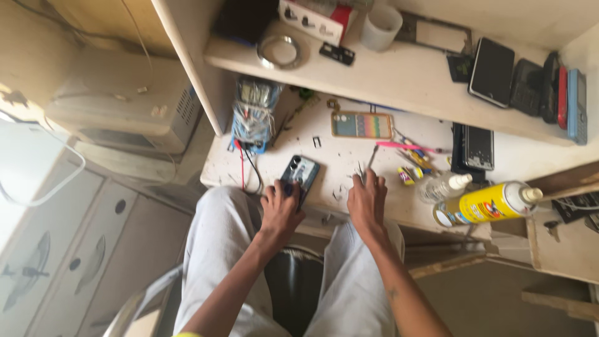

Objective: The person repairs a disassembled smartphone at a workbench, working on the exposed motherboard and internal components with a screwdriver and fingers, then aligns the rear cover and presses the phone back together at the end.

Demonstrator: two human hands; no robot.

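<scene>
Left hand (281, 206) presses the dark phone (299, 175) flat at the worktop (349, 159) front edge, fingers closed over its lower end. Right hand (367, 198) pinches a thin tool (370, 157), tip up. My judgement: the phone sits near the edge; a slip could send it off, or scatter loose bits.

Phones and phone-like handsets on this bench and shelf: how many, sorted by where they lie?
Under the left hand: 1, dark phone
Elsewhere on the bench: 2, colourful-backed phone, black phone
On the shelf, right end: 5, starting with the black slab
Total: 8
</scene>
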